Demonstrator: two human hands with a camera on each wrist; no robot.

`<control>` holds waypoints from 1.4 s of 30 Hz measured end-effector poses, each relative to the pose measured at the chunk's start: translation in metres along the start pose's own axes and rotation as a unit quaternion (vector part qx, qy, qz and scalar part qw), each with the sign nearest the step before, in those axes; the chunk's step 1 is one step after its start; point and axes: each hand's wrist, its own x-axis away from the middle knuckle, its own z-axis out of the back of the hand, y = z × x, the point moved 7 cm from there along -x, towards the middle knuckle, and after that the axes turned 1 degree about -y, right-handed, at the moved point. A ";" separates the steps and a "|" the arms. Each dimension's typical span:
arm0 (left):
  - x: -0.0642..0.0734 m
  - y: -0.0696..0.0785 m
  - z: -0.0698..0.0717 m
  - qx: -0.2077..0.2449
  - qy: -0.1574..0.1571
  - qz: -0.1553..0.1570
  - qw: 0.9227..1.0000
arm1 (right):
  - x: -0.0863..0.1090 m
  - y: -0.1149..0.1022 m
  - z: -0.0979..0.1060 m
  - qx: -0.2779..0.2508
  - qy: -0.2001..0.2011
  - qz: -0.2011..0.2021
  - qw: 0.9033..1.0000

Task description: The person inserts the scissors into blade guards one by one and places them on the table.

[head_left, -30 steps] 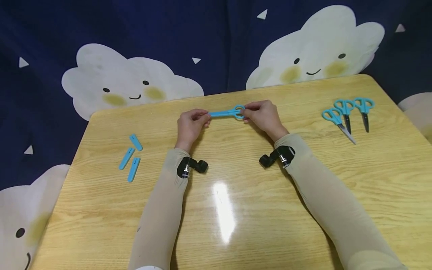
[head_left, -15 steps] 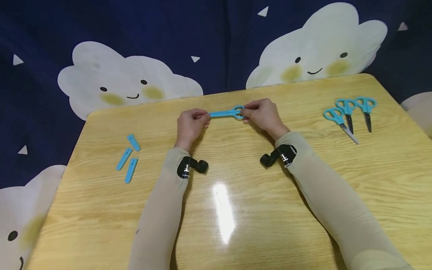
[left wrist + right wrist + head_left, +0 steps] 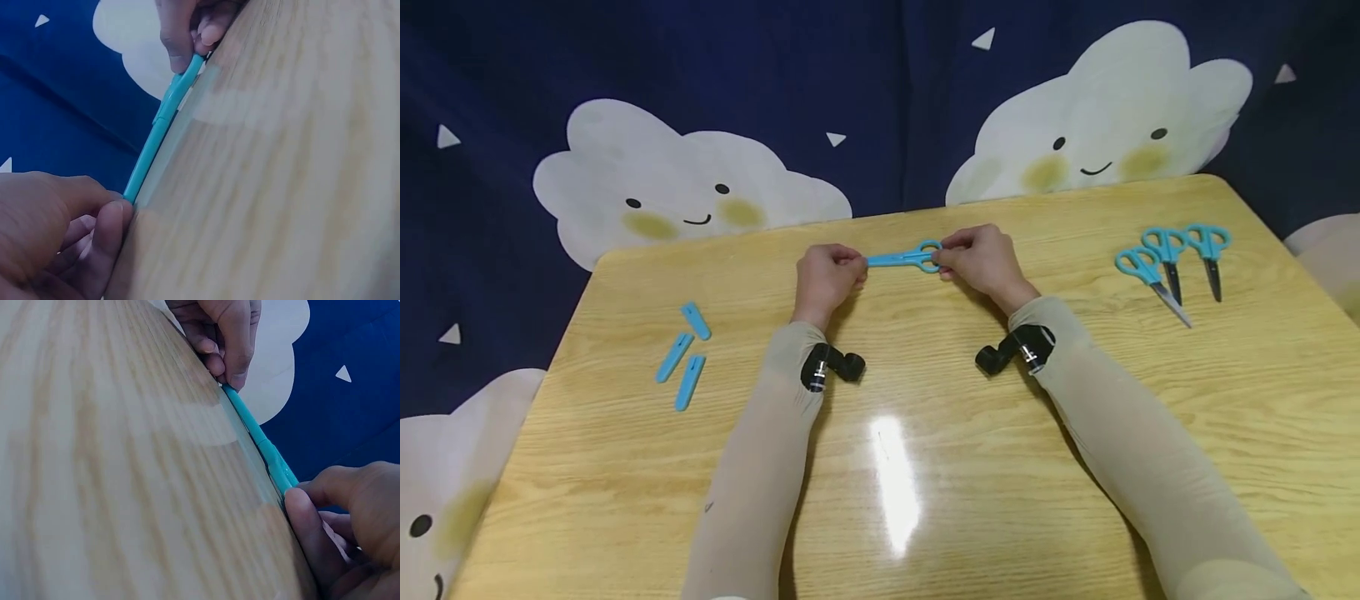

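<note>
A beige left sleeve (image 3: 752, 475) and a matching right sleeve (image 3: 1127, 450) reach down to snug, faintly wrinkled ends; the left hand (image 3: 823, 281) and right hand (image 3: 985, 260) are bare. A black left camera (image 3: 835, 360) and black right camera (image 3: 1013, 343) each have a knob-like end and shiny silvery bits. The left sleeve has a dark mark (image 3: 709, 507) (small, like a stray pen stroke).

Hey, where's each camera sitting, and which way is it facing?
Head: on the head, facing forward and down at the table; left hand, right hand, sleeves show.
Left wrist: on that wrist, facing the blue scissors; left hand near, right hand beyond.
Right wrist: on that wrist, facing them from the other end; right hand near, left hand beyond.
Both wrist views share the blue scissors.
</note>
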 end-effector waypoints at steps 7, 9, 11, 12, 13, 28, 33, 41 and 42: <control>-0.005 0.006 0.002 -0.053 0.003 -0.007 0.999 | -0.004 -0.002 -0.001 -0.029 -0.008 0.000 1.000; -0.007 0.006 0.001 -0.049 -0.005 -0.004 0.999 | -0.006 -0.002 -0.001 -0.035 -0.008 0.001 0.999; -0.010 0.005 -0.001 -0.037 -0.015 0.001 0.999 | -0.007 -0.003 0.000 -0.035 -0.007 0.006 0.999; -0.011 0.005 -0.002 -0.030 -0.020 0.004 0.999 | -0.008 -0.003 0.000 -0.035 -0.005 0.005 0.999; -0.012 0.005 -0.004 -0.027 -0.026 0.005 0.999 | -0.009 -0.002 0.001 -0.036 -0.004 0.003 0.999; -0.027 0.006 -0.008 -0.024 -0.052 0.000 0.998 | -0.020 0.000 0.004 -0.022 0.027 0.001 0.999; -0.028 0.006 -0.011 -0.023 -0.049 0.002 0.999 | -0.019 0.002 0.005 -0.028 0.025 0.009 0.999; -0.023 0.008 -0.007 -0.028 -0.048 -0.005 0.998 | -0.016 0.001 0.004 -0.018 0.016 -0.007 1.000; -0.022 0.008 -0.006 -0.032 -0.045 -0.006 0.998 | -0.016 0.000 0.004 -0.018 0.014 -0.006 1.000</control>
